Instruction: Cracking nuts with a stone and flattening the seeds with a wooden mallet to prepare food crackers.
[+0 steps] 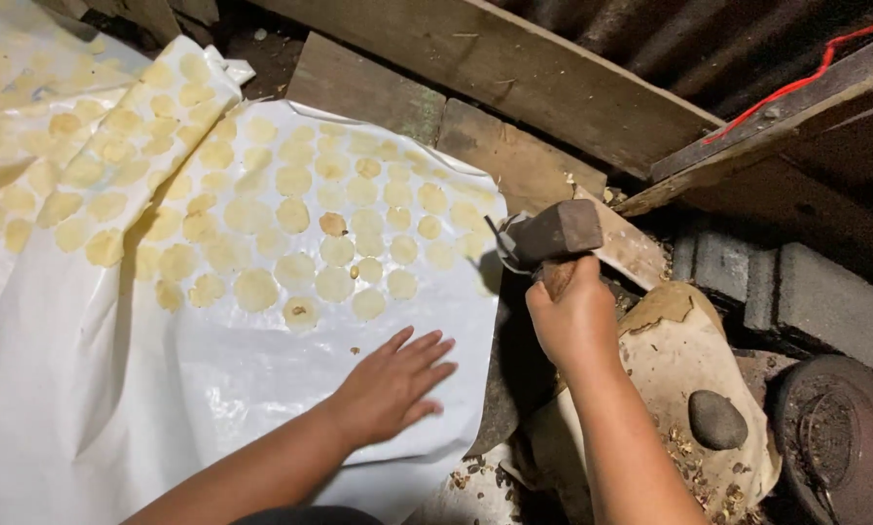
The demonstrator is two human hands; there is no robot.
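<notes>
white plastic sheet [115,408] spread over the floor, far half covered with many flattened yellow discs [261,209] in rough rows; a second sheet [28,58] at far left carries more of them, and a folded flap [135,136] with discs lies over the first. judging by that, a good share of the laying-out looks done: the near part of the sheet is bare, so room is left for more.

left hand [392,384] lies flat on the sheet, fingers spread and open, holding nothing, just near of the last row of discs. right hand [574,321] is clamped around the handle of a hammer [553,236] with a blocky dark head, raised over the sheet's right edge, near the wooden planks [514,78].

right of the hammer: a flat pale stone slab [679,360] with a small dark stone [716,420] on it and crumbs or husk bits around, a round dark object [840,442] beside it, grey blocks [796,282] behind.

hard to tell: what the discs are made of, whether anything sits on the slab under the hammer arm, what the round dark thing is. the shiny bit at the hammer head is unclear. far right is dark; a red cord [796,83] runs off frame. both forearms cut off at the near edge.
</notes>
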